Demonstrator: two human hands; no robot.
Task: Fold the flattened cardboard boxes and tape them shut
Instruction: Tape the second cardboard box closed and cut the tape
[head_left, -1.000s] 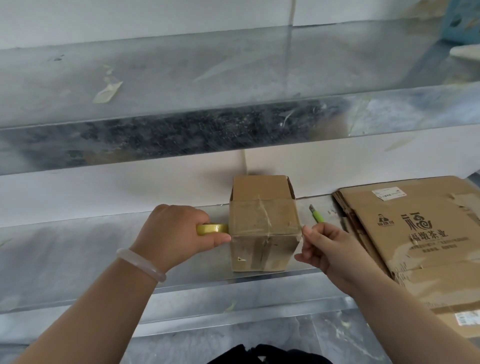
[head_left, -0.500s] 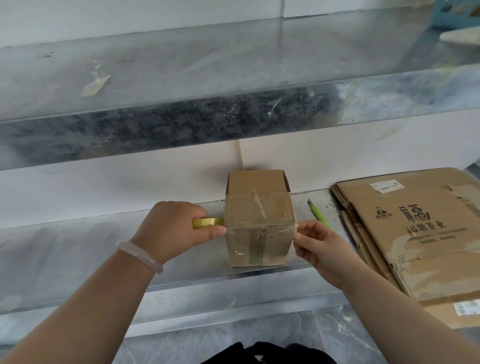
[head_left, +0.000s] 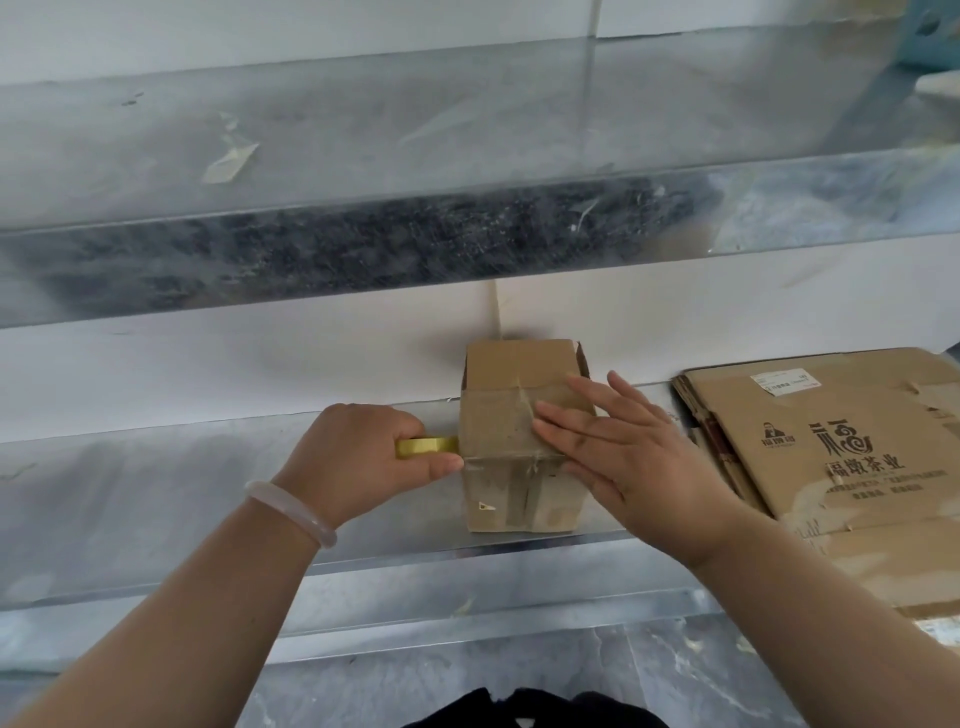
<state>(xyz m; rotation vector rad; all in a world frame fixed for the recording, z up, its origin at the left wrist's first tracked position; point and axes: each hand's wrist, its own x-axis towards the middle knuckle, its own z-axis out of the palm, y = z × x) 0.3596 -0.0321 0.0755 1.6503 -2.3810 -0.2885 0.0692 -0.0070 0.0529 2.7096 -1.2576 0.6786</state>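
Now the box stands between my hands. My left hand curls round the yellow tape roll, thumb against the box's left edge; my right hand lies flat, fingers straight, pressing its taped top. To do this well, I judge, I should rub from the middle outward so the strip beds down without bubbles, holding the roll taut and level. Flattened boxes wait just beyond my right hand.
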